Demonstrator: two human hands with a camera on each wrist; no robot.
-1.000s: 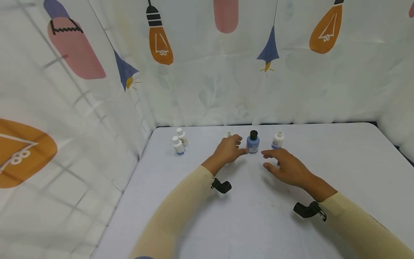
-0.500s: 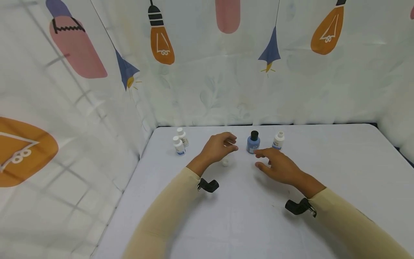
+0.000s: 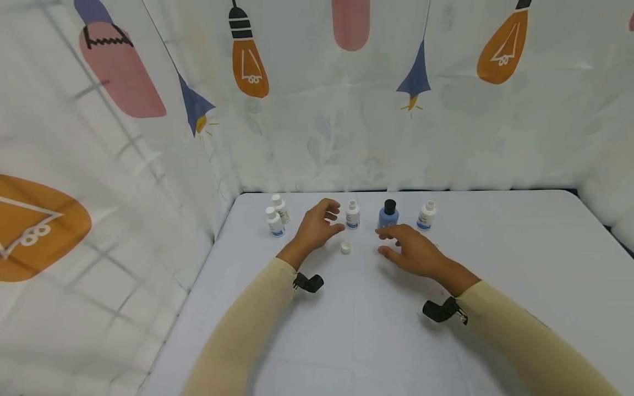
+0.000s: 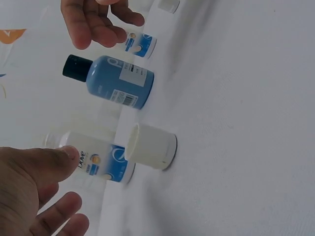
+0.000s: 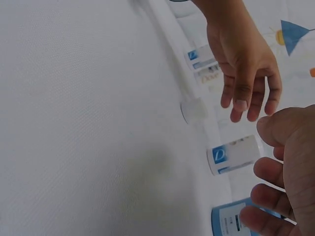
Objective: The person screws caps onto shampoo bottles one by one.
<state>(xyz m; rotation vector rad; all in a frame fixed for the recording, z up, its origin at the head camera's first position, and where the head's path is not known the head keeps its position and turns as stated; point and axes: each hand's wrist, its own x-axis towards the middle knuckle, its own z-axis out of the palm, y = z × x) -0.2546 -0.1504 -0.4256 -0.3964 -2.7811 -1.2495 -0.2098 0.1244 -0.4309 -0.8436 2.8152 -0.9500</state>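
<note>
My left hand hovers just left of an uncapped white Dove bottle, fingers loosely bent and nothing in them. A small white cap stands on the table in front of that bottle. My right hand hangs in front of a blue bottle with a black cap, fingers relaxed and holding nothing; it covers the lower part of the bottle in the head view. Right of the blue bottle stands a second uncapped white bottle. All three bottles are upright.
Two capped white bottles stand close together at the table's far left. Another small white cap shows at the top of the left wrist view. Behind the white table hangs a printed curtain.
My left hand has drawn back leftward, uncovering the white bottle and the loose cap in front of it. My right hand has shifted left, from beside the blue bottle to in front of it.
</note>
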